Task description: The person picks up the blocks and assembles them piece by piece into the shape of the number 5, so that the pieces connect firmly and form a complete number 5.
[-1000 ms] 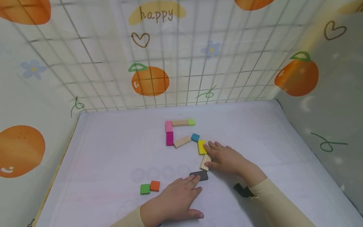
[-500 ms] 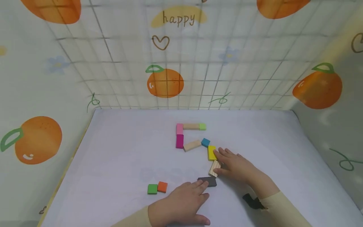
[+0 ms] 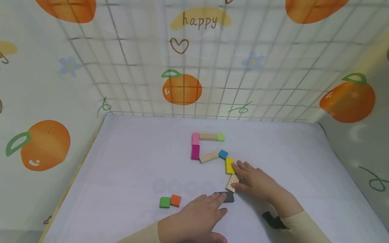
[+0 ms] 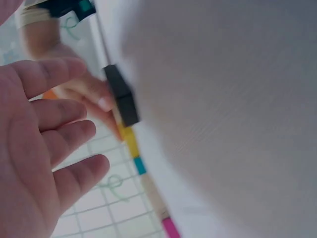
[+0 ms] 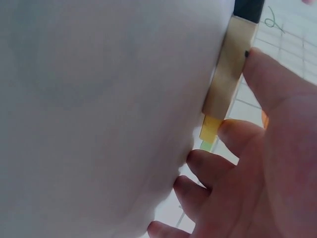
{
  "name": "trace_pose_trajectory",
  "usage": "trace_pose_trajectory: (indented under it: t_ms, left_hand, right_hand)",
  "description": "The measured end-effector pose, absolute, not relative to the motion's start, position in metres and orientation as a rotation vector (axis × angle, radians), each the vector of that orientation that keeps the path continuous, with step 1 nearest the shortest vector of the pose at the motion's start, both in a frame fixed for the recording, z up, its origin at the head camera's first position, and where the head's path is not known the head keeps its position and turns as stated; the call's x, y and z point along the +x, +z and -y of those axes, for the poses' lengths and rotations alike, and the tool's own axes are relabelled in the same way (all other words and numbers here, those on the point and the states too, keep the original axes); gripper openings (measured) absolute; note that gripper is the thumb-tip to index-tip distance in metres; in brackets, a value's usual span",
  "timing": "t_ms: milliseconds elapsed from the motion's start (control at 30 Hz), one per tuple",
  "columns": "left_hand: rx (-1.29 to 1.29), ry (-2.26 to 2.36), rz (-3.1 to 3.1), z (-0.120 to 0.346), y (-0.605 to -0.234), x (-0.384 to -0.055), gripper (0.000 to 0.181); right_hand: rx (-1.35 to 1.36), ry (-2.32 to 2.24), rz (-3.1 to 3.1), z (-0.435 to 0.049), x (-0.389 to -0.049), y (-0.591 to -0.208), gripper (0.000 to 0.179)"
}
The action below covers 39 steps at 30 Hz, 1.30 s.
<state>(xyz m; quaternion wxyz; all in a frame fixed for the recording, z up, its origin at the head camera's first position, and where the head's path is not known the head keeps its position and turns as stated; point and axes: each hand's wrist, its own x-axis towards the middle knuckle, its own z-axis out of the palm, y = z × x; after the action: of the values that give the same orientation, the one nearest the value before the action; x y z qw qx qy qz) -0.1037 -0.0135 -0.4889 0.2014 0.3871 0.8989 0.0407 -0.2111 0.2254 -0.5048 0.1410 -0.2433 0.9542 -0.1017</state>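
Observation:
A chain of wooden blocks lies on the white surface. My right hand has its fingers spread, the thumb touching the side of a plain wood block and the index finger at the yellow block. My left hand reaches over the left end of the black block, fingers extended; whether they touch it I cannot tell. From the yellow block the chain runs through a blue block, a plain wood block, a magenta block and a pink block.
Another plain wood block and a light green block finish the far end. To the left of my left hand lie a green block and an orange block. Patterned fabric walls enclose the surface.
The head view has turned, so everything sits farther right in the frame. Both hands keep nearly the same place against the blocks, and the blocks' layout looks the same.

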Motion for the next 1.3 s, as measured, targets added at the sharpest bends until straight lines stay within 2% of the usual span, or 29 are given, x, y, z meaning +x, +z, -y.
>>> trace_pose_trajectory:
  t_ms: [133, 333, 533, 1033, 1200, 1300]
  left_hand:
    - [0.961, 0.167, -2.557, 0.029, -0.478, -0.098, 0.083]
    - [0.703, 0.184, -2.65, 0.078, -0.467, -0.08, 0.08]
    - [0.795, 0.175, -2.789, 0.11, -0.475, -0.062, 0.072]
    - [0.904, 0.256, -2.724, 0.087, -0.493, -0.078, 0.08]
    - [0.84, 0.39, -2.634, 0.08, -0.49, -0.087, 0.083]
    - [0.814, 0.46, -2.637, 0.08, -0.489, -0.089, 0.078]
  right_hand:
    - [-0.709, -0.293, -2.757, -0.225, -0.21, -0.506, 0.082]
    - [-0.713, -0.276, -2.749, -0.226, -0.21, -0.509, 0.082]
    - [-0.695, -0.251, -2.747, -0.228, -0.209, -0.506, 0.082]
    - [-0.695, -0.253, -2.748, -0.226, -0.21, -0.506, 0.082]
    - [-0.691, -0.24, -2.742, -0.226, -0.21, -0.506, 0.083]
    - [-0.689, -0.235, -2.735, -0.225, -0.21, -0.504, 0.083]
